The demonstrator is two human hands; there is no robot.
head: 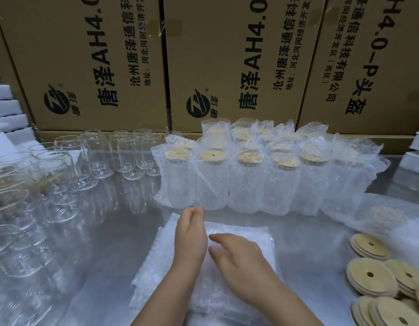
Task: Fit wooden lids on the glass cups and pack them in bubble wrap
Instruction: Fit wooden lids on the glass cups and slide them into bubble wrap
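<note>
We logged both hands over the bubble wrap stack [260,234]. It lay flat on the metal table [109,243] in front of the person, long axis running from near to far. The left hand [190,234] stood on edge with its fingers straight and pointing away, tips at the stack's far edge and thumb close against them. We couldn't tell whether it pinched a sheet. The right hand [239,257] was palm down on the stack, fingers loosely spread and pointing left, gripping nothing.

Just beyond the stack, the wrapped cups [246,182] stood upright in rows with their lids facing up. Bare cups [98,156] stood upright at the left, mouths up. Loose lids [368,276] lay overlapping at the right. Cardboard boxes [98,67] stood behind, with foam blocks [6,107] at the far left.
</note>
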